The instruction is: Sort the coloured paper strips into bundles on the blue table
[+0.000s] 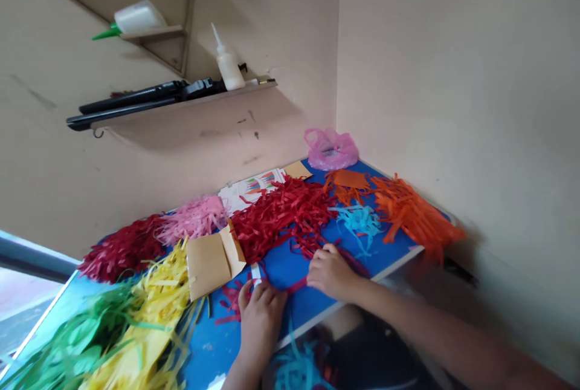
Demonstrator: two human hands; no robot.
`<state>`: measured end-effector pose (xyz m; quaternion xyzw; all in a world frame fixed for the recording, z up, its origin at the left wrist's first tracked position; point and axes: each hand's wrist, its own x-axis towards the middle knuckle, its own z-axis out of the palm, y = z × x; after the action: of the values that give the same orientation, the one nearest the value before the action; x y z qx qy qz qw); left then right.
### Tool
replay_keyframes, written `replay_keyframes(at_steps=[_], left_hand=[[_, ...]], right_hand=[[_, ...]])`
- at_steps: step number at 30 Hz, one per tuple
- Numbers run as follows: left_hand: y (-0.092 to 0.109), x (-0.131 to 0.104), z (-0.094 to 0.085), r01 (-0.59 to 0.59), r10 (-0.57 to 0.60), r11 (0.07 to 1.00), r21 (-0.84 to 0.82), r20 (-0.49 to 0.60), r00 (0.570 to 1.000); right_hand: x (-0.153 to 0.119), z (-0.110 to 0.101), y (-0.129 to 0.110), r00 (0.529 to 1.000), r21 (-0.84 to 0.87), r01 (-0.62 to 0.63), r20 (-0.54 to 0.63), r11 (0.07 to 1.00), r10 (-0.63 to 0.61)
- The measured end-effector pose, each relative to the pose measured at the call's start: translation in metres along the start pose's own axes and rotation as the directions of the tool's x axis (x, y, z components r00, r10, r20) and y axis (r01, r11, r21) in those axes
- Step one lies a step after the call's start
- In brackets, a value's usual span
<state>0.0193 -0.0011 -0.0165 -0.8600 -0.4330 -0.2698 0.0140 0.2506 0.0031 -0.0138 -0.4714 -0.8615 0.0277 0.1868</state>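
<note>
A narrow red paper strip (296,285) stretches between my hands, low over the blue table top. My left hand (263,314) is closed on its left end, fingers curled down. Just beyond those fingertips a small white strip (256,273) sticks out; whether they touch it, I cannot tell. Red fringe pieces (231,302) spread beside that hand. My right hand (333,272) is closed around the strip's other end near the table's front edge, its fingertips partly hidden. Behind both hands lies a large heap of red paper fringe (285,208).
On the blue table (208,341) lie a brown envelope (208,263), yellow fringe (158,293), green fringe (77,329), pink fringe (197,217), orange fringe (408,211) and light-blue strips (360,221). A pink plastic bag (333,149) sits in the corner. Above, a shelf holds a glue bottle (230,68).
</note>
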Motion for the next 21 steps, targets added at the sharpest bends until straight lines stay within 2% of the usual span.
replay_keyframes(at_steps=[4, 7, 15, 18, 20, 21], left_hand=[[-0.014, -0.009, -0.003, 0.113, -0.105, 0.988, -0.108, 0.076, 0.992], [-0.014, -0.007, -0.003, 0.171, -0.162, 0.982, -0.074, 0.118, 0.980], [-0.001, 0.008, -0.005, 0.198, -0.206, 0.978, 0.071, 0.142, 0.968], [0.002, 0.011, -0.006, 0.172, -0.186, 0.978, 0.114, 0.125, 0.975], [0.003, 0.010, -0.006, 0.090, -0.103, 0.988, 0.125, 0.109, 0.989], [0.003, 0.010, -0.007, 0.038, -0.051, 0.991, 0.126, 0.103, 0.993]], right_hand=[[-0.004, -0.003, 0.017, 0.988, 0.129, -0.153, 0.027, 0.980, 0.151], [-0.003, -0.007, 0.018, 0.983, 0.133, -0.183, 0.039, 0.974, 0.179], [0.010, -0.006, 0.011, 0.963, 0.089, -0.264, 0.073, 0.960, 0.258], [0.014, -0.009, 0.009, 0.953, 0.058, -0.296, 0.079, 0.953, 0.292], [0.014, -0.013, 0.006, 0.958, 0.030, -0.285, 0.053, 0.958, 0.283], [0.014, -0.015, 0.004, 0.971, 0.015, -0.236, 0.032, 0.972, 0.236]])
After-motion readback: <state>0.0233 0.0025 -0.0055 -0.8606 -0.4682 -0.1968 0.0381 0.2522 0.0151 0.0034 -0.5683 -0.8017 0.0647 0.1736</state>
